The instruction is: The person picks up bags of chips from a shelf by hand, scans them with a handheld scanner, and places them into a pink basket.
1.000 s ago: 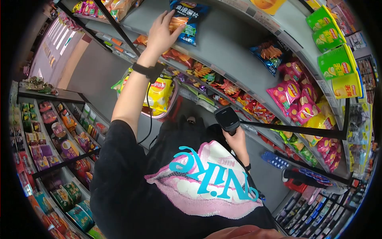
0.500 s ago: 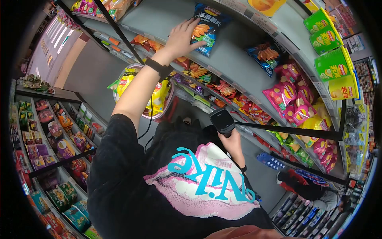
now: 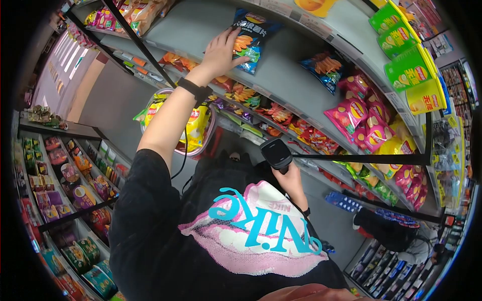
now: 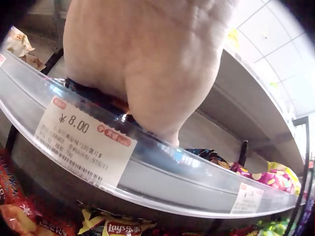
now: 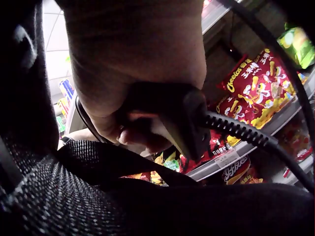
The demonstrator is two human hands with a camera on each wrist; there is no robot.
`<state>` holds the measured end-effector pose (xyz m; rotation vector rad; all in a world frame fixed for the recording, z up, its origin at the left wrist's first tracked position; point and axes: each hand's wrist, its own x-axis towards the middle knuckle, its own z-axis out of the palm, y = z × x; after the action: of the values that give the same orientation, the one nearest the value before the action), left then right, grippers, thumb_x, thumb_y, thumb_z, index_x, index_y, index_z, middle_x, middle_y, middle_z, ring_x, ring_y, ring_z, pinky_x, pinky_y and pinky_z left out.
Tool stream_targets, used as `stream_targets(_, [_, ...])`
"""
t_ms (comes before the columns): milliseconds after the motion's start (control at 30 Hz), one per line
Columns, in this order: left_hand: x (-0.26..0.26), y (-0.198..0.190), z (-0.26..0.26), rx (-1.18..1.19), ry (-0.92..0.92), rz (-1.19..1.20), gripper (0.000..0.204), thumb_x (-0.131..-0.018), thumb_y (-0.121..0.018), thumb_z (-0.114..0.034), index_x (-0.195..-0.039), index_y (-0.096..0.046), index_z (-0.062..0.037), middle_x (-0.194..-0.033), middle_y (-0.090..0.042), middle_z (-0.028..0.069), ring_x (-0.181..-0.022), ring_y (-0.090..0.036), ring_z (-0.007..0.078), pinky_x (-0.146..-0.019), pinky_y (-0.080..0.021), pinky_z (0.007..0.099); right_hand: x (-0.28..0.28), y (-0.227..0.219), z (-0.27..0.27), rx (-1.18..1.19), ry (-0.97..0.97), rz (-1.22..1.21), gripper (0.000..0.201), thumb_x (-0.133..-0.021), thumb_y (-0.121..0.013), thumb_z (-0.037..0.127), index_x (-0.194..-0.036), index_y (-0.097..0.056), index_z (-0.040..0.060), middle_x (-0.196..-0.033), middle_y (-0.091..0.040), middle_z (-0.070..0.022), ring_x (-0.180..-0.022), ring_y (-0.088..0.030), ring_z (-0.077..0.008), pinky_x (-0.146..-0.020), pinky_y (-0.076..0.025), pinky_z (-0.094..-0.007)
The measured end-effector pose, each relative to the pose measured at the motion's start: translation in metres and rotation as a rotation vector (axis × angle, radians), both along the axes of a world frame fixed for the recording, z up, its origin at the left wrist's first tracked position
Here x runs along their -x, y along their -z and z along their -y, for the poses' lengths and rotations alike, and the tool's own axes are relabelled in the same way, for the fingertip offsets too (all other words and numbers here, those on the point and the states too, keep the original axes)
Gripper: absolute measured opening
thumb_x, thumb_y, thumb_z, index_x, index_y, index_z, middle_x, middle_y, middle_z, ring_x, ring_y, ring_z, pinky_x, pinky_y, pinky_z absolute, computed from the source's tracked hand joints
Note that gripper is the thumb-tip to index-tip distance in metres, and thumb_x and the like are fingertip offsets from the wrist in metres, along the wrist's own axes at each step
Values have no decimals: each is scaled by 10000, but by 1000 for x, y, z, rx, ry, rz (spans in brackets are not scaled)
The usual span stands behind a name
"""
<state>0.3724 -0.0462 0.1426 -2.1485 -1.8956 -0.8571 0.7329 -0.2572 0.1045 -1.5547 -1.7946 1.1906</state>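
Note:
My left hand [image 3: 221, 54] rests on a blue bag of potato chips [image 3: 249, 42] on the grey shelf [image 3: 201, 27], fingers extended along one side and thumb over its lower front. In the left wrist view the palm [image 4: 147, 64] covers most of the bag, just above the shelf edge with its ¥8.00 price label [image 4: 83, 142]. Down by my body, my right hand [image 3: 291, 181] grips a black barcode scanner [image 3: 276, 153], its face turned up. The right wrist view shows fingers curled round the scanner's handle [image 5: 184, 110], with a ribbed cable [image 5: 241, 130] running from its end.
Another blue chip bag [image 3: 324, 70] lies farther right, beside pink chip bags [image 3: 351, 113]. Green canisters [image 3: 406, 67] line the shelf above. Below my left forearm stands a basket [image 3: 213, 131] with yellow bags [image 3: 199, 123]. A black shelf bar [image 3: 361, 159] crosses near the scanner.
My left hand and the blue chip bag under it have shifted right along the shelf, closer to the other blue bag. The right hand keeps its hold on the scanner.

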Motion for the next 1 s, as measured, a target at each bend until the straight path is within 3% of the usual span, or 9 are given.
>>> stream_targets(233, [-2,0,3,15,6,4,889,-855,-668,-560,-1530,-271,-140,-1507,-354,195,-1370,-366,400,-1112,-321,505,-4,8,2,-12,-21,-25,404,-772,-740,147,-1117,-625,-28,-989,-710,-222,-972,-699,-358,-839,-523,-385])
stream_targets(333, [-5,-10,4,-23,-6,12,874,-839,-728,-476,-1516,-294,-133,-1474,-400,208,-1334,-413,403,-1081,-366,495,-5,5,3,7,-21,-9,416,-770,-742,150,-1125,-621,-29,-993,-708,-225,-977,-695,-368,-845,-522,-390])
stream_targets(400, [-5,-22,1,137,34,219,845,-812,-789,-348,-1488,-336,-117,-1404,-478,218,-1268,-487,407,-1024,-435,470,-6,5,2,21,-16,-3,424,-769,-743,153,-1131,-619,-29,-995,-708,-227,-979,-693,-373,-848,-521,-394])
stream_targets(600, [1,-34,-29,2,178,313,844,-765,-818,-257,-1463,-365,-117,-1283,-583,216,-1180,-562,402,-970,-482,460,-8,2,4,20,-2,2,448,-769,-741,156,-1158,-610,-25,-1011,-706,-232,-1005,-681,-390,-857,-519,-398])
stream_targets(733, [-9,-51,-52,-22,205,340,700,-817,-792,-239,-1399,-450,-54,-1222,-616,240,-1142,-602,376,-947,-505,425,-10,6,5,37,23,-25,449,-774,-736,158,-1166,-611,-20,-1021,-705,-233,-1010,-682,-385,-857,-518,-395])
stream_targets(800, [-14,-55,-69,12,212,325,694,-807,-779,-335,-1364,-478,-52,-1188,-631,253,-1090,-616,402,-911,-517,455,-11,6,7,36,31,-42,446,-776,-734,159,-1167,-612,-19,-1023,-705,-233,-1008,-684,-381,-857,-518,-394])
stream_targets(867, [-19,-53,-91,-162,201,161,626,-813,-770,-350,-1308,-528,-54,-1136,-651,246,-1023,-638,397,-876,-527,460,-10,2,6,46,32,-36,433,-781,-730,160,-1158,-615,-18,-1012,-708,-227,-994,-691,-368,-850,-519,-389])
stream_targets(900, [-24,-57,-100,-100,207,176,468,-847,-757,-309,-1195,-606,-34,-1103,-686,175,-993,-652,367,-886,-524,413,-10,3,7,46,34,-35,433,-781,-730,160,-1158,-615,-18,-1012,-708,-227,-994,-691,-368,-850,-519,-389])
stream_targets(1000, [-47,-75,-104,19,234,217,416,-851,-752,-303,-1156,-633,-45,-1104,-687,168,-996,-654,350,-882,-525,406,-12,8,8,19,30,-29,415,-784,-730,153,-1144,-619,-21,-998,-709,-222,-978,-697,-356,-841,-520,-384])
